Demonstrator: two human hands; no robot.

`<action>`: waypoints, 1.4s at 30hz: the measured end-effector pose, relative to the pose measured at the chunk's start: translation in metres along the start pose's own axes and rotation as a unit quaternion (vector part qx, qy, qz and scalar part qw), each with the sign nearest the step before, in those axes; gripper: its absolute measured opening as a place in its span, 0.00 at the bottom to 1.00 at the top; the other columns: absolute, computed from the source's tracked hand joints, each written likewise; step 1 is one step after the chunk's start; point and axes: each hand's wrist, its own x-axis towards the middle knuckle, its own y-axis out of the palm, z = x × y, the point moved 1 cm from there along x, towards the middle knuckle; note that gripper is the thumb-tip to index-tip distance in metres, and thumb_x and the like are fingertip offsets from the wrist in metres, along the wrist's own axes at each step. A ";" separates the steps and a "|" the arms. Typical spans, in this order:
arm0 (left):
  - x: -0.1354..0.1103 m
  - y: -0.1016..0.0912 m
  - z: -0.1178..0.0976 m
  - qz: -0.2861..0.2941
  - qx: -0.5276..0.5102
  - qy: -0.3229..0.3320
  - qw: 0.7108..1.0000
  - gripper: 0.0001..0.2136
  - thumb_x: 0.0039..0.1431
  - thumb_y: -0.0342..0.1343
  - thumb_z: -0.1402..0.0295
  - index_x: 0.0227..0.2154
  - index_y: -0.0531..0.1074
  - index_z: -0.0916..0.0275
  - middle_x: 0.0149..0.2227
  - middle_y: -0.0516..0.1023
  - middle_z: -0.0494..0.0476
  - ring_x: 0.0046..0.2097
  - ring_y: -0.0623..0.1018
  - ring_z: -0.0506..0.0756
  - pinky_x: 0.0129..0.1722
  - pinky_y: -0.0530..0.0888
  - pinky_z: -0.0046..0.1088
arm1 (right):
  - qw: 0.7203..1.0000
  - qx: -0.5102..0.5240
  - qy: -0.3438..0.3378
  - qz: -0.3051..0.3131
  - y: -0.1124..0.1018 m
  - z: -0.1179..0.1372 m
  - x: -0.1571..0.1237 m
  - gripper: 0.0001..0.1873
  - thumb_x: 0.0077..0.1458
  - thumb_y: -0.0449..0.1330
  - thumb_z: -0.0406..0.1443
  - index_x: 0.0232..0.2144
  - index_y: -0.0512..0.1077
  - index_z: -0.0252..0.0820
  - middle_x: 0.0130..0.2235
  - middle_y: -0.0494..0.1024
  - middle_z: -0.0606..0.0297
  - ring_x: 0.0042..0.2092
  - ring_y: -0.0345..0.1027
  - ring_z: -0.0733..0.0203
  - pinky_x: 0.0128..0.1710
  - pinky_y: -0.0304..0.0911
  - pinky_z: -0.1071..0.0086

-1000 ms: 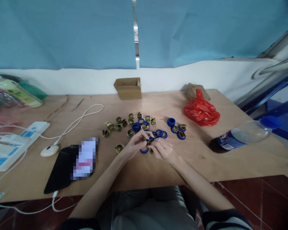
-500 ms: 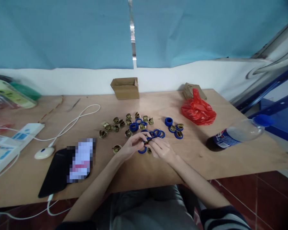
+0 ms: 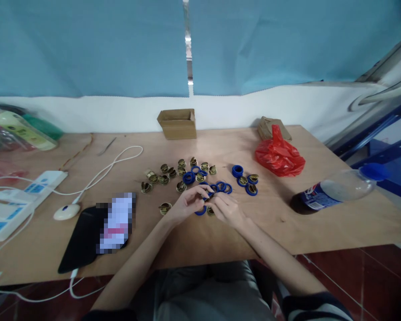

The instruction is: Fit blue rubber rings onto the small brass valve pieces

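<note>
So both hands are pinched onto one small blue-rimmed piece (image 3: 207, 196), just below the middle of the frame. Left hand (image 3: 186, 205) has its fingers curled over it, with a bit of space inside the curl; right hand (image 3: 227, 208) comes in from the other side, fingers bunched tight. They cover most of it, so I can't tell exactly how it sits in there. Loose blue rings (image 3: 225, 187) lie right behind the hands, brass pieces (image 3: 164, 179) are scattered left of centre, and three ringed ones (image 3: 251, 190) sit right of centre near a ring stack (image 3: 237, 171).
</note>
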 end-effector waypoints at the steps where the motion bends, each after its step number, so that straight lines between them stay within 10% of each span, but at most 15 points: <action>1: 0.000 0.000 0.000 -0.004 0.001 -0.001 1.000 0.08 0.63 0.60 0.63 0.41 0.75 0.61 0.54 0.74 0.64 0.55 0.74 0.59 0.55 0.69 0.36 | 1.000 0.011 0.003 -0.005 0.000 0.001 0.001 0.10 0.67 0.55 0.35 0.32 0.72 0.42 0.30 0.76 0.63 0.33 0.71 0.61 0.37 0.68 0.68; 6: 0.000 0.001 0.001 -0.040 -0.026 -0.017 0.999 0.11 0.64 0.58 0.62 0.48 0.74 0.58 0.54 0.75 0.62 0.55 0.75 0.58 0.53 0.72 0.34 | 0.987 0.107 0.102 -0.059 -0.001 0.006 0.008 0.06 0.65 0.59 0.38 0.42 0.67 0.43 0.28 0.71 0.70 0.26 0.66 0.66 0.28 0.65 0.73; 26: 0.000 0.008 0.007 -0.063 0.003 -0.058 0.996 0.16 0.58 0.64 0.65 0.49 0.75 0.60 0.49 0.76 0.61 0.45 0.78 0.55 0.42 0.78 0.28 | 0.944 0.188 0.272 -0.002 -0.009 0.001 0.021 0.11 0.47 0.56 0.29 0.28 0.56 0.46 0.22 0.60 0.77 0.22 0.56 0.68 0.23 0.53 0.74; 34: 0.002 0.016 0.007 -0.115 0.091 -0.051 0.988 0.18 0.52 0.68 0.68 0.46 0.73 0.60 0.41 0.79 0.57 0.42 0.79 0.54 0.42 0.76 0.30 | 0.918 0.284 0.269 -0.061 -0.013 -0.006 0.019 0.05 0.54 0.55 0.31 0.33 0.61 0.45 0.24 0.61 0.74 0.24 0.57 0.66 0.24 0.55 0.73; 42: 0.002 0.020 0.016 -0.137 0.136 -0.001 0.981 0.23 0.52 0.67 0.69 0.51 0.69 0.59 0.51 0.78 0.61 0.48 0.80 0.57 0.48 0.78 0.35 | 0.961 0.183 0.208 -0.001 -0.014 -0.004 0.022 0.04 0.60 0.61 0.37 0.38 0.71 0.44 0.22 0.60 0.75 0.23 0.55 0.67 0.24 0.55 0.73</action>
